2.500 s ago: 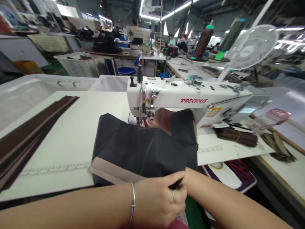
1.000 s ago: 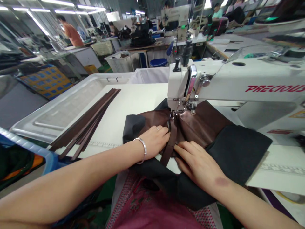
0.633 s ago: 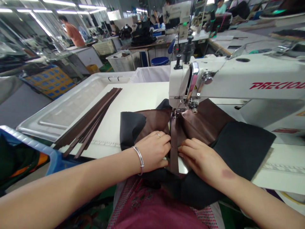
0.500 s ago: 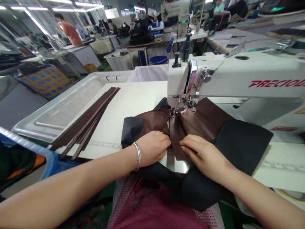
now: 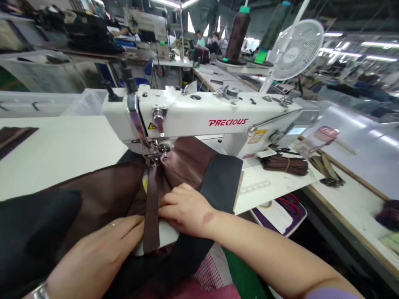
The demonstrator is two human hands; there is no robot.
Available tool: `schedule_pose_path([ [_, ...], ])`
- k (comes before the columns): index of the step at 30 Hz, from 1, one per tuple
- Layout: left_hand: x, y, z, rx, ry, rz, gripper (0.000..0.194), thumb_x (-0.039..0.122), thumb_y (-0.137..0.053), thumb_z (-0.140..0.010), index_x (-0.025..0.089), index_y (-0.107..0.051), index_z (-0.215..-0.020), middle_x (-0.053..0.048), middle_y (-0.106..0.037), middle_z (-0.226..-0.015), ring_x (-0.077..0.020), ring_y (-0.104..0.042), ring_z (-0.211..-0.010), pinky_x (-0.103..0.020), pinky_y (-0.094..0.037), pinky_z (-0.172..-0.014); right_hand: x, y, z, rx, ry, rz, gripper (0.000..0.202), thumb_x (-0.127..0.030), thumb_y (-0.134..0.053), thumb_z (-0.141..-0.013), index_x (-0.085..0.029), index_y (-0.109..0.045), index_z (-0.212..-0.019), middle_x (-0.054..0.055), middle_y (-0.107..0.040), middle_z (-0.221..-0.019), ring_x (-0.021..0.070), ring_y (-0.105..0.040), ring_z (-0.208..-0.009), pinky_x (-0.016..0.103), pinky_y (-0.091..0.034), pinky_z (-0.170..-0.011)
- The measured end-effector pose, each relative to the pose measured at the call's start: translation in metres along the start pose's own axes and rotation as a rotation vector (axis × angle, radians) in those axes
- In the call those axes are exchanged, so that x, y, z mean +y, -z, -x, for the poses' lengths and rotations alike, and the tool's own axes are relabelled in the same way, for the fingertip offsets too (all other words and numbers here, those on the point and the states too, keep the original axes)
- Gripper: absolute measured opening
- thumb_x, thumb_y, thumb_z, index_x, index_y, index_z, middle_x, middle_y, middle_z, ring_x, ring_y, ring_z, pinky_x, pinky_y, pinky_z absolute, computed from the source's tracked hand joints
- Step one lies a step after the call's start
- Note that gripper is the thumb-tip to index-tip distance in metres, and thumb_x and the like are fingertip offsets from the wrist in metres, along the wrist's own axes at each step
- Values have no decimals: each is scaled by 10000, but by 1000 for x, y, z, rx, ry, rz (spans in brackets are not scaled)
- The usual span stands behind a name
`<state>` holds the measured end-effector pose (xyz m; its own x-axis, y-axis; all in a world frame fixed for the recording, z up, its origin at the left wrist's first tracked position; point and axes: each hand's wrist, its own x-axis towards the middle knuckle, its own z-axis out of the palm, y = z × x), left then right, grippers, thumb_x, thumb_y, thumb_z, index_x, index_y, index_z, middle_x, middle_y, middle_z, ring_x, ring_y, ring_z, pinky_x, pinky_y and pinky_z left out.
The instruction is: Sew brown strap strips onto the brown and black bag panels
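A white sewing machine marked PRECIOUS stands across the table. Brown fabric with black panels lies under its presser foot. A narrow brown strap runs from the foot toward me. My left hand lies flat on the brown fabric just left of the strap, fingers together. My right hand presses the fabric at the strap's right edge, fingers curled down.
A bundle of brown strips tied with a band lies right of the machine, red-handled scissors below it. More dark strips lie far left. A white fan and thread cones stand behind. Other people sit far back.
My view has swung right and closer to the machine. The strap lies flat under the foot again, and my left hand has slid back toward me along the fabric.
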<state>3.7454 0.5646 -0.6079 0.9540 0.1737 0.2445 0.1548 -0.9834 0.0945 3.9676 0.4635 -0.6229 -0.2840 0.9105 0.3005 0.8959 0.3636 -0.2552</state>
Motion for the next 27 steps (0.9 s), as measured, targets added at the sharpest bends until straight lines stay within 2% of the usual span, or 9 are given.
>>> schedule_pose_path([
  [3, -8, -6, -9, -21, 24, 46, 334, 128, -355, -853, 201, -615, -1051, -50, -656, -1073, -199, -635, -956, -298, -518, -842, 1, -2, 1, -4, -20, -5, 165, -249, -499, -917, -233, -641, -999, 2, -615, -1013, 157, -499, -920, 322, -376, -790],
  [5, -11, -2, -20, -55, 80, 125, 255, 253, -412, -898, 191, -619, -1035, -53, -657, -1047, -202, -630, -953, -300, -517, -855, 0, 0, -1, 8, -45, -39, 163, -290, -508, -921, -219, -640, -983, 3, -614, -1030, 150, -505, -915, 305, -387, -799],
  [7, -12, 5, -32, -108, 128, 223, 244, 306, -435, -918, 193, -642, -980, -40, -656, -979, -182, -625, -908, -283, -513, -839, 0, 3, -3, 20, -63, -94, 173, -328, -514, -926, -209, -638, -953, 1, -619, -1000, 141, -516, -888, 289, -398, -813],
  [11, -12, 15, -50, -199, 193, 411, 237, 214, -438, -923, 187, -672, -904, -9, -626, -868, -127, -601, -831, -223, -480, -779, 1, 8, -7, 58, -113, -236, 147, -271, -492, -947, -188, -611, -922, 15, -615, -907, 138, -533, -861, 282, -414, -816],
  [18, -16, 9, -56, -157, 261, 551, 155, 114, -517, -859, 148, -668, -852, -9, -592, -839, -125, -568, -844, -222, -435, -768, 6, 0, -10, 88, -205, -408, 107, -202, -490, -935, -205, -591, -969, 23, -621, -915, 170, -538, -879, 328, -425, -793],
  [22, -16, 8, -59, -130, 237, 632, 149, 115, -528, -860, 146, -673, -847, 7, -589, -797, -107, -566, -800, -202, -420, -739, 5, 3, -10, 54, -251, -431, 141, -238, -463, -945, -218, -602, -940, 22, -624, -895, 177, -550, -878, 332, -422, -783],
  [27, -24, 10, -67, -234, 210, 630, 272, 152, -447, -903, 111, -654, -732, -4, -578, -726, -112, -557, -728, -214, -425, -704, 5, 5, -14, 41, -298, -460, 197, -266, -440, -947, -215, -604, -850, 7, -614, -815, 164, -552, -811, 310, -413, -728],
])
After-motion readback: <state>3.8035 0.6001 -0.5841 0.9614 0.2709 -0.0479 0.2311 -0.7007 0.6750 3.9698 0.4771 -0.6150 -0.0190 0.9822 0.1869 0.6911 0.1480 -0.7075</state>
